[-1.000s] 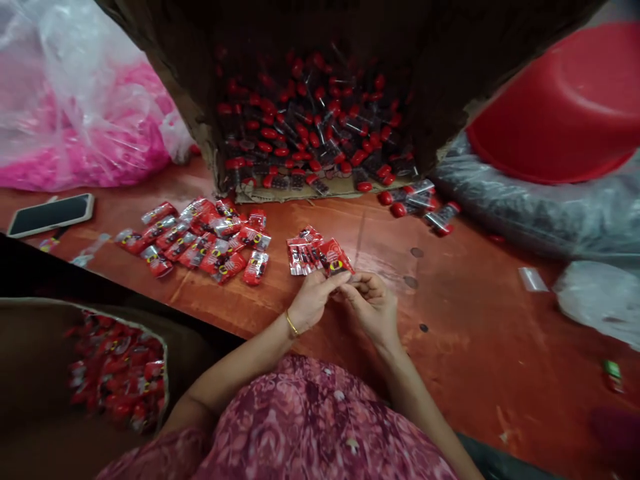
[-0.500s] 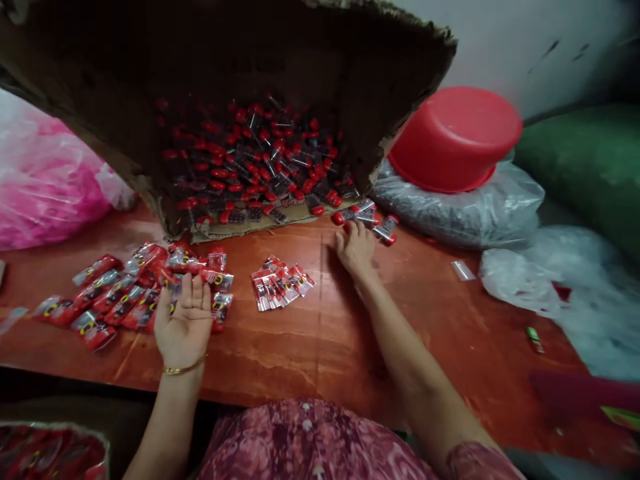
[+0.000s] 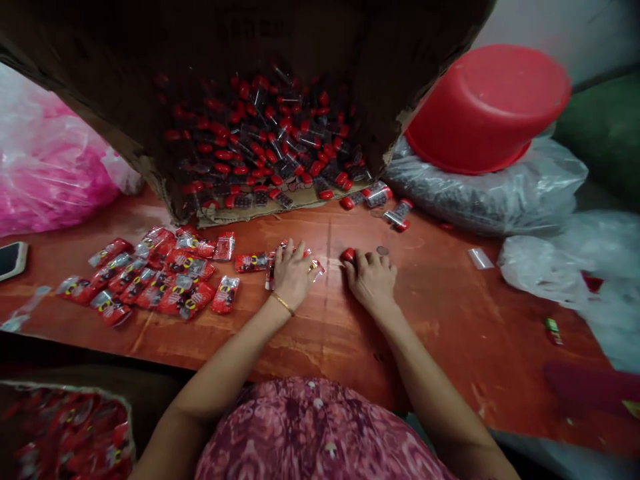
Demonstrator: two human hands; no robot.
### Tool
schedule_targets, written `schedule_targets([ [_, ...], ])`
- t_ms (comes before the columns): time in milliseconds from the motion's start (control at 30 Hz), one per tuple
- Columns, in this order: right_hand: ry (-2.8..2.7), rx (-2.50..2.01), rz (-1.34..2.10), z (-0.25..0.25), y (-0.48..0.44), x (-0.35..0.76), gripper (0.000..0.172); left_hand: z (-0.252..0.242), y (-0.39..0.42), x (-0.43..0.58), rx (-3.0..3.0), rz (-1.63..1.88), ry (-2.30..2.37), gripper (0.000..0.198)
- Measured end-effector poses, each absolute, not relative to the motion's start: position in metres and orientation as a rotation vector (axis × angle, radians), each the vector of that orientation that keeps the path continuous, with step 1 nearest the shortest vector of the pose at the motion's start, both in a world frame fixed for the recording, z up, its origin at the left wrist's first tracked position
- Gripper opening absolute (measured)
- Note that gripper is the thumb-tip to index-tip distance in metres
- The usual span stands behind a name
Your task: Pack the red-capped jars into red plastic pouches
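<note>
My left hand lies palm down on a small fan of flat red wrappers, its fingers spread over them. To its right, my right hand curls over a small container whose red cap shows by the thumb; the rest of it is hidden under the fingers. A filled red packet lies just left of the wrappers. Further left is a pile of filled red packets. Beyond my right hand, several clear red-capped containers with dark contents rest on the table.
A large cardboard box on its side holds a heap of red-capped containers. An upturned red tub sits on a filled plastic bag. Pink bags and a phone are at left. A box of red packets stands below.
My left hand has moved right from the packet pile, turning palm down onto the wrappers. My right hand has drawn back from the loose containers with one. The view has shifted slightly.
</note>
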State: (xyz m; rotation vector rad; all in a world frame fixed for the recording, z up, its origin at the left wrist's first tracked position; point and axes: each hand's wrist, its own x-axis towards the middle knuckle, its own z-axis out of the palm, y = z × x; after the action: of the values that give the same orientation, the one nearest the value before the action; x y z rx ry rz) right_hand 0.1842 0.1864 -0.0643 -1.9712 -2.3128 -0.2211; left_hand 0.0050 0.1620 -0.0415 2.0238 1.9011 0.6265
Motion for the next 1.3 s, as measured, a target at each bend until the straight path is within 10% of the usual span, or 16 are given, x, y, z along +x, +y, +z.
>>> schedule_targets([
  [333,-2.051,-1.571,-0.059,-0.060,0.143,0.186,0.032,-0.054,0.160,0.005,2.206,0.528,1.949,0.024],
  [667,-1.349,-1.188,1.115,-0.059,0.160,0.134,0.028,-0.039,0.145,0.008,2.066,1.068,1.835,0.025],
  [833,-1.324,-1.272,1.059,-0.071,0.165,0.133,0.040,-0.044,0.149,0.004,1.625,1.076,1.777,0.049],
  [1300,-1.327,-1.352,0.676,-0.053,0.166,0.157,0.035,-0.026,0.149,0.008,2.099,0.803,1.933,0.035],
])
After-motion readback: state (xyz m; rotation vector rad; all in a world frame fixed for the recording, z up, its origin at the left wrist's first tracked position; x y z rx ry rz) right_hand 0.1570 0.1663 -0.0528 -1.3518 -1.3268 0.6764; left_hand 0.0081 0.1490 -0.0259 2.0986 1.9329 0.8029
